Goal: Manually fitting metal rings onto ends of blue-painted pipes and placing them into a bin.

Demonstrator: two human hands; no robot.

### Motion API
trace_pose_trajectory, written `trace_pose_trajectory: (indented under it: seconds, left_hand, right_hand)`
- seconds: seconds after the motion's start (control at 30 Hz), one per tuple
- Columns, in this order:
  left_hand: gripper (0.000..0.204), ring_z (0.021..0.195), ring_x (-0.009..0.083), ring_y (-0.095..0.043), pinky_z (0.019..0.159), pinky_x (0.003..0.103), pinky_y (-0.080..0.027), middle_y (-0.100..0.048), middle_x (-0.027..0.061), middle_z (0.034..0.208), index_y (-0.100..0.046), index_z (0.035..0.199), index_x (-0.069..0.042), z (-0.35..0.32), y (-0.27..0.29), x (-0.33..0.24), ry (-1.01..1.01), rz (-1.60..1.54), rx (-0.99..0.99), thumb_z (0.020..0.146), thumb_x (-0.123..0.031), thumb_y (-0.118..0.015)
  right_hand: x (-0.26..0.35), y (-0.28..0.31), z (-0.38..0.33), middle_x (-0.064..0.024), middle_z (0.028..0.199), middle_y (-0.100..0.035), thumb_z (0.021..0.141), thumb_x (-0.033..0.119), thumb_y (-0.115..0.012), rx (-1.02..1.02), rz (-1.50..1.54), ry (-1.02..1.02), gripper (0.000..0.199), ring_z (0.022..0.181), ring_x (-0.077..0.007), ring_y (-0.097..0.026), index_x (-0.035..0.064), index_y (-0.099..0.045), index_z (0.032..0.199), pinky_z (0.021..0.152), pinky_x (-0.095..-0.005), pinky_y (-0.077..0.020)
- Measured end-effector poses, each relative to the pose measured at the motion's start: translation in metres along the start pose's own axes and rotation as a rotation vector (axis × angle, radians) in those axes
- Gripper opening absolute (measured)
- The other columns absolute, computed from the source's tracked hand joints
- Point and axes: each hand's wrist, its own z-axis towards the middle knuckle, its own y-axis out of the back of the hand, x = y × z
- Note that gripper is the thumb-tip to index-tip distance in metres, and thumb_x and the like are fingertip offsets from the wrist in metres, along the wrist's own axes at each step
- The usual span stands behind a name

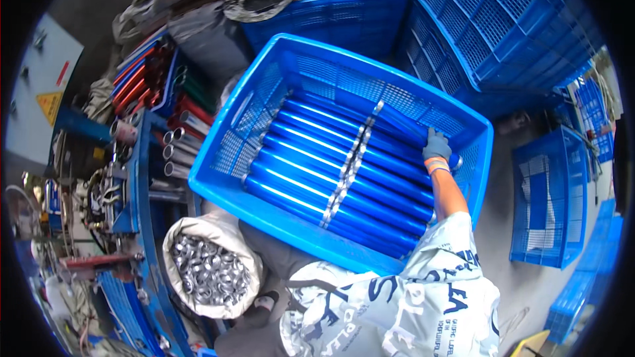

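Shiny blue tubes (297, 158) lie side by side in two rows inside a large blue plastic crate (337, 51). Silver ends of the tubes meet along the middle, where the rows adjoin. My right hand (436, 147), in a grey glove with an orange cuff, reaches to the crate's far right part. Its fingers are closed round the right end of a blue tube (402, 121), which lies at a slightly different angle from its neighbours. The palm side of this hand is hidden. No part of my left hand shows.
A white sack (180, 233) of small silver metal rings stands at the crate's near left. Red and silver tubes (177, 152) lie beyond it, beside a machine (106, 192). Blue crates (463, 20) are stacked behind; another blue crate (562, 205) stands right.
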Motion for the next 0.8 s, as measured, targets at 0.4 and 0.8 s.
trace_pose_trajectory:
  seconds: [0.4,0.8]
  left_hand:
    - [0.051,0.112,0.041,-0.082,0.097,0.05,-0.066,-0.087,0.018,0.119,-0.086,0.13,-0.007,-0.167,-0.185,-0.065,-0.047,0.767,0.689,0.105,-0.052,-0.079]
    - [0.062,0.118,0.0403,-0.08,0.098,0.049,-0.065,-0.086,0.0128,0.124,-0.083,0.135,-0.014,-0.339,0.103,0.172,0.617,0.898,0.98,0.105,-0.066,-0.07]
  right_hand:
    - [-0.072,-0.151,0.038,-0.011,0.18,-0.048,0.105,0.046,-0.066,-0.011,-0.004,0.077,0.067,0.153,-0.0415,-0.059,0.0265,-0.059,0.168,0.128,-0.0665,-0.0433]
    - [0.31,-0.038,0.007,-0.0238,0.142,-0.079,0.106,0.026,-0.078,-0.234,0.67,0.961,0.045,0.135,-0.0413,-0.075,0.0029,-0.078,0.144,0.12,-0.0515,-0.0578]
